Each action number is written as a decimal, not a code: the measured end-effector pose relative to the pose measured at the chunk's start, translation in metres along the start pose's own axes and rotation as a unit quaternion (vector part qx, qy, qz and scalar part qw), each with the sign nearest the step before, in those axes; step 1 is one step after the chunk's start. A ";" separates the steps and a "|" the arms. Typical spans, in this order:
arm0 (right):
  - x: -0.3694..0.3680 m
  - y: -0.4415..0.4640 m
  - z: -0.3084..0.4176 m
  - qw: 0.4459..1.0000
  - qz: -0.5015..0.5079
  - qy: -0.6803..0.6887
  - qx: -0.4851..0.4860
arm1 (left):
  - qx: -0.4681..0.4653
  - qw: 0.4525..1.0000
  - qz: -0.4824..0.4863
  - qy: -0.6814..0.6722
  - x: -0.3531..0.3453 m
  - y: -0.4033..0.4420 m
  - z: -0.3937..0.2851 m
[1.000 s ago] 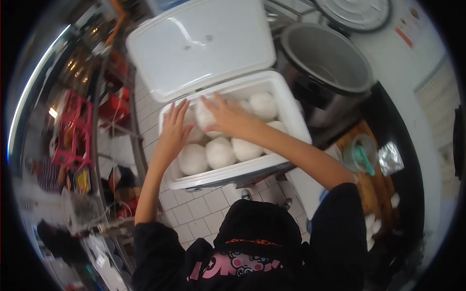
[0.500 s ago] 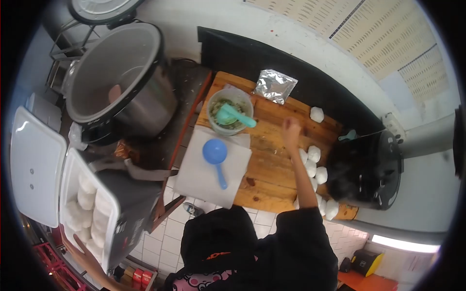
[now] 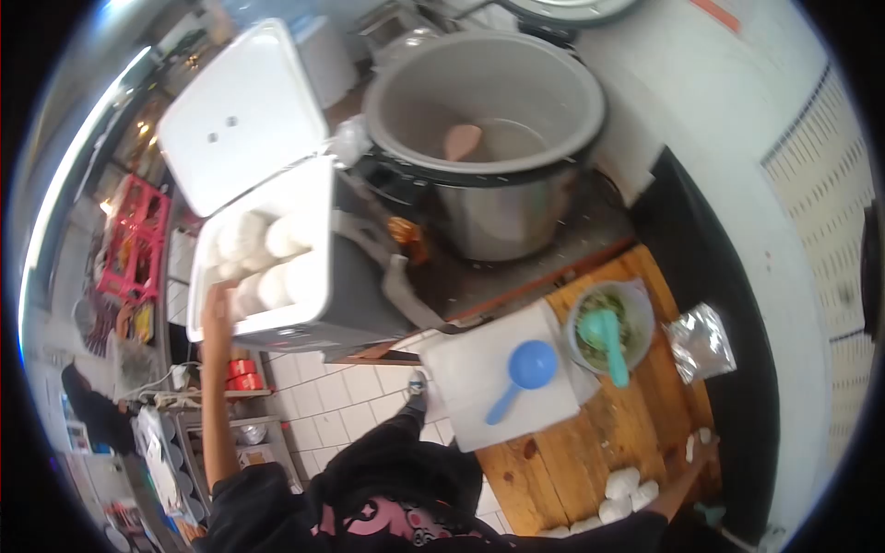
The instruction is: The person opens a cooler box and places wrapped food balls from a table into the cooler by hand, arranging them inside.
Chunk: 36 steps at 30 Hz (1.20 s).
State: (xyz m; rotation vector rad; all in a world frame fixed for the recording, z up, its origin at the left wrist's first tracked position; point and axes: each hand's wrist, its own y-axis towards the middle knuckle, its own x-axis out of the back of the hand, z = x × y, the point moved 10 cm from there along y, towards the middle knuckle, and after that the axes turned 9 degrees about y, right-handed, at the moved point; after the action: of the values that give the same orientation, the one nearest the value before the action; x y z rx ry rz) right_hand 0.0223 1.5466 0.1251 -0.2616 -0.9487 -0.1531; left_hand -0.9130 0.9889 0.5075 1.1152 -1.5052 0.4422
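Note:
My left hand [image 3: 218,311] is at the near left corner of a white-lined cooler box [image 3: 324,241], its fingers extended over the rim beside several white round balls [image 3: 243,237]. Their exact kind is unclear. On the far right of the wooden table [image 3: 590,452], my right hand [image 3: 704,453] closes around a white ball [image 3: 690,449], most of it hidden by the fingers. Several more white balls [image 3: 621,483] sit near my right forearm. A blue ladle [image 3: 532,366] lies on a white cloth [image 3: 461,387].
A tub of chopped green filling [image 3: 572,336] holds a turquoise scoop [image 3: 601,334]. Folded foil [image 3: 701,343] lies by the black backboard. A large open metal pot [image 3: 505,217] with a pinkish paddle [image 3: 463,141] stands beyond the cooler, whose lid [image 3: 240,115] is raised.
The view has swung left toward the cooler. My right hand has moved across the table to the lone white ball near the back edge. My left hand stays at the cooler, now over its rim.

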 end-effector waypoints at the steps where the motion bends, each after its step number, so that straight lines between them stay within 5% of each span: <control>1: -0.004 -0.004 0.002 0.996 0.018 0.086 -0.022 | -0.026 1.000 -0.007 0.008 0.006 0.004 -0.028; 3: -0.006 -0.024 0.036 0.967 0.041 0.248 -0.051 | -0.080 0.996 0.006 0.024 0.010 0.010 -0.044; 6: -0.019 -0.104 0.089 0.737 0.085 0.650 -0.166 | -0.117 0.992 0.038 -0.007 0.012 0.028 -0.049; 7: -0.020 -0.125 0.119 0.738 0.085 0.649 -0.162 | -0.163 0.986 0.029 0.015 0.013 0.036 -0.055; 9: -0.032 -0.178 0.252 0.695 0.257 0.671 0.002 | -0.213 0.976 0.024 0.035 0.011 0.055 -0.053; 10: -0.050 -0.206 0.288 0.646 0.261 0.715 -0.056 | -0.226 0.972 0.012 0.060 0.006 0.065 -0.048; 13: -0.065 -0.389 0.588 0.645 0.522 0.515 0.212 | -0.259 0.963 0.025 0.070 -0.004 0.084 -0.037; 16: -0.089 -0.538 0.753 0.528 0.641 0.393 0.396 | -0.288 0.955 0.047 0.046 -0.006 0.083 -0.035; 18: -0.139 -0.597 0.815 0.553 0.588 0.340 0.482 | -0.301 0.953 0.023 0.020 0.000 0.084 -0.038; 20: -0.200 -0.639 0.852 0.635 0.416 0.262 0.596 | -0.261 0.964 0.017 -0.040 0.004 0.088 -0.027; 21: -0.233 -0.659 0.858 0.698 0.279 0.103 0.652 | -0.213 0.972 0.017 -0.100 0.003 0.090 -0.020; 24: -0.277 -0.678 0.860 0.787 0.322 0.037 0.525 | -0.300 0.953 -0.024 0.027 0.001 0.079 -0.029; 27: -0.351 -0.693 0.844 0.725 0.273 -0.273 0.571 | -0.287 0.957 0.037 0.030 -0.015 0.078 -0.010; 29: -0.200 -0.661 0.819 0.702 0.306 0.112 0.634 | -0.244 0.968 0.049 0.040 -0.014 0.080 0.002; 32: -0.060 -0.560 0.702 0.652 0.194 0.500 0.535 | -0.249 0.967 -0.060 0.005 0.032 0.040 -0.043; 33: -0.032 -0.522 0.639 0.705 -0.017 0.438 0.557 | -0.250 0.965 -0.064 -0.046 0.040 0.029 -0.051; 35: -0.075 -0.396 0.455 0.845 -0.005 0.484 0.230 | -0.226 0.960 -0.121 -0.110 0.062 -0.011 -0.091; 36: -0.025 -0.372 0.400 0.950 -0.120 0.177 0.230 | -0.275 0.946 -0.100 -0.143 0.054 -0.023 -0.109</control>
State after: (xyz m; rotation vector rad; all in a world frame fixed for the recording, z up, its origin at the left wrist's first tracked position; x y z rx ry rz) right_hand -0.3950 1.3059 0.3832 0.3073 -0.6309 -0.1888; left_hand -0.8278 1.0421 0.5795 0.8907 -1.6063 -0.2862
